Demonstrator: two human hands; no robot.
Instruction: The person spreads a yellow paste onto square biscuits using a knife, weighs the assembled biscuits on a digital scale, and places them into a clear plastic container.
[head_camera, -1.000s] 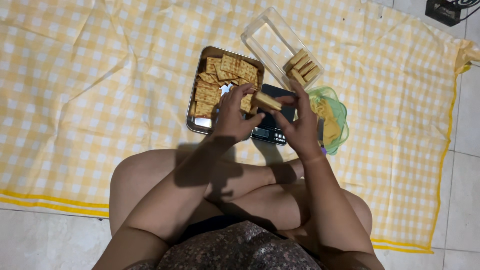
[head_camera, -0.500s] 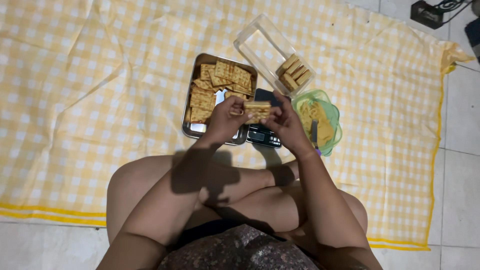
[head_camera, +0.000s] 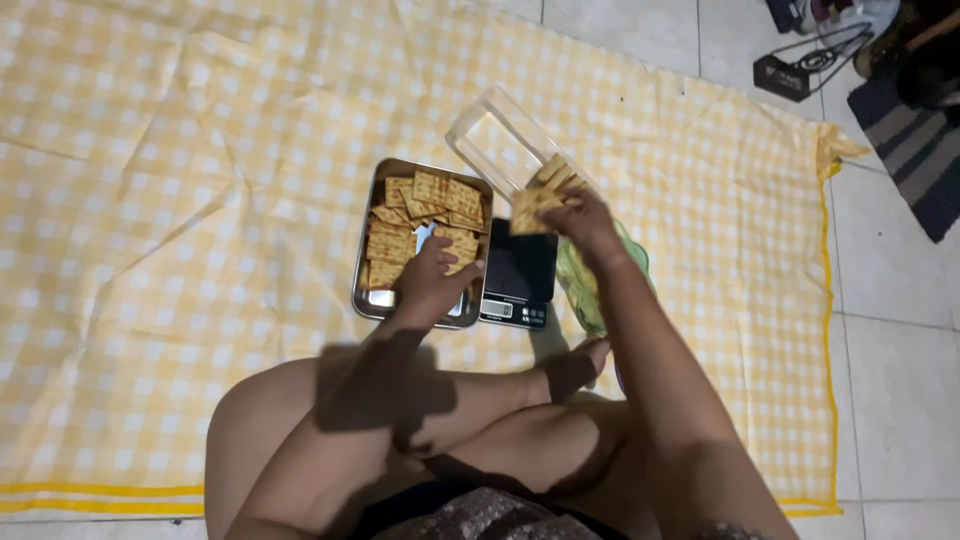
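Head view: your right hand pinches crackers by the clear box, 1 o'clock of the scale; left hand fingers curl on the tray, mostly full.

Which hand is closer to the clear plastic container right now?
The right hand. It holds a stack of crackers at the clear container's near end, while the left hand rests over the metal tray, farther away.

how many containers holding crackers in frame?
2. A metal tray on the cloth, under the left hand, and a clear plastic box beyond the scale, where the right hand holds crackers. The arm may hide others.
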